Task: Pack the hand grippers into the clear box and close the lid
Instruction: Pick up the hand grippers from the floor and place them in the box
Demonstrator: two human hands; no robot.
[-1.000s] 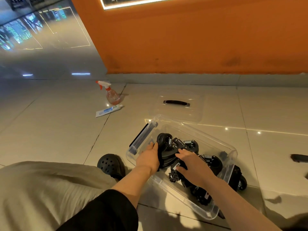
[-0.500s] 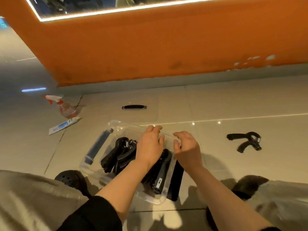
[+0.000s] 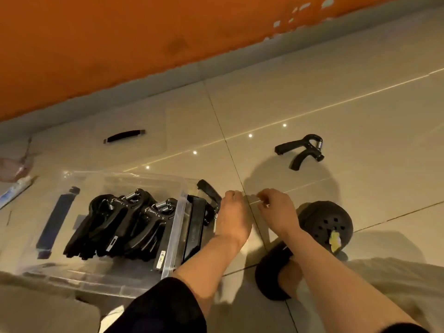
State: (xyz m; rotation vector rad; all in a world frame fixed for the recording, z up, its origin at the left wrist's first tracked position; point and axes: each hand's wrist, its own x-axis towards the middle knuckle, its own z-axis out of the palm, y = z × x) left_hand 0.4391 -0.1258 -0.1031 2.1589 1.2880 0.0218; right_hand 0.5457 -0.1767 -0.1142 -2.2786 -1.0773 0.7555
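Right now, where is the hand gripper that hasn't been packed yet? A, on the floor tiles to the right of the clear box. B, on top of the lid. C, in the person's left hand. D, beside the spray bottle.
A: the loose hand gripper lies alone on the floor tiles, right of the clear box, beyond both hands.
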